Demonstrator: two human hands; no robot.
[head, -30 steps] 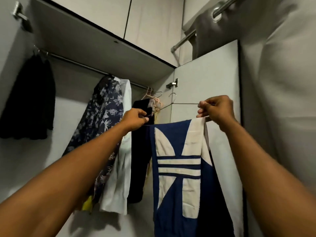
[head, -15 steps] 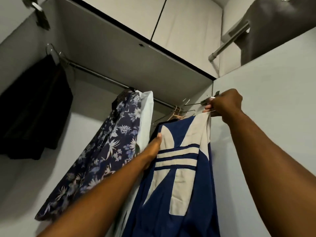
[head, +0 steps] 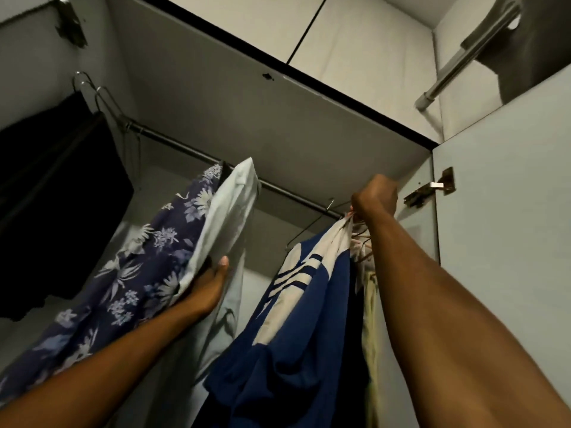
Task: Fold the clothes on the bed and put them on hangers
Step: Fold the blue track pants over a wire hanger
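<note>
Right hand is reaching up high by the right end of the wardrobe rail, fingers clamping on the top edge of the blue and white top, while the left hand is pressing against the white shirt and floral shirt further left. The top is hanging long-ways straight down from that grip, upper end pointing at the rail. Its bottom is getting cut off by the frame, and the left fingers are hiding behind the white shirt, so can't tell if they're curling or straight.
</note>
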